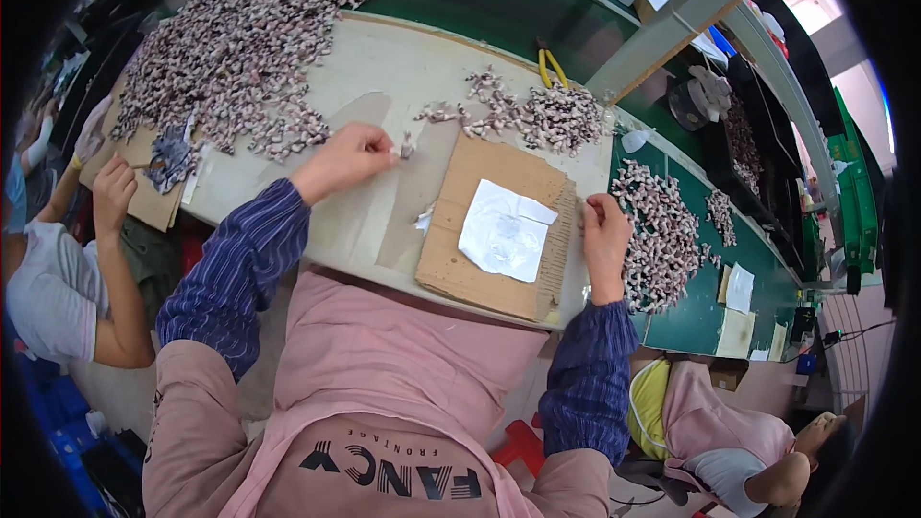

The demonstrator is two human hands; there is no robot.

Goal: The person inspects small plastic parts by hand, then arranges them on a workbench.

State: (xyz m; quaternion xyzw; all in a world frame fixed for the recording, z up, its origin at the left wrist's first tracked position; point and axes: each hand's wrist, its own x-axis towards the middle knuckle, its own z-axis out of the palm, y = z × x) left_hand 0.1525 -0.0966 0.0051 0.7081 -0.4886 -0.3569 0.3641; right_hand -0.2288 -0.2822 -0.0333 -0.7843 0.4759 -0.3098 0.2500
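From where I stand, the person's 2 hands are well apart over the pale tabletop (350,230); the left hand (347,163) has its thumb and fingers drawn in at 1 small mottled piece (408,146), and whether it is pinched or only touched I cannot tell; the right hand (606,235) is curled by the ragged right edge of the cardboard (470,283), and I cannot tell if its fingertips close on anything.

The small piece sits left of the cardboard's upper part; a crinkled white sheet (504,230) lies on that cardboard, between the 2 hands; the big heap (230,58) spreads at the far left, a smaller pile (566,120) lies beyond the cardboard near yellow-handled pliers (552,67), and another pile (657,235) lies on the green surface (748,254) to the right.

To handle this well, I'd take 1 piece at a time, lightly, with the fingertips only; such little things look easy to drop or roll; I'd keep the right wrist and sleeve clear of the nearby pile; I'd also avoid dragging the cardboard, since the loose sheet could slide with it.
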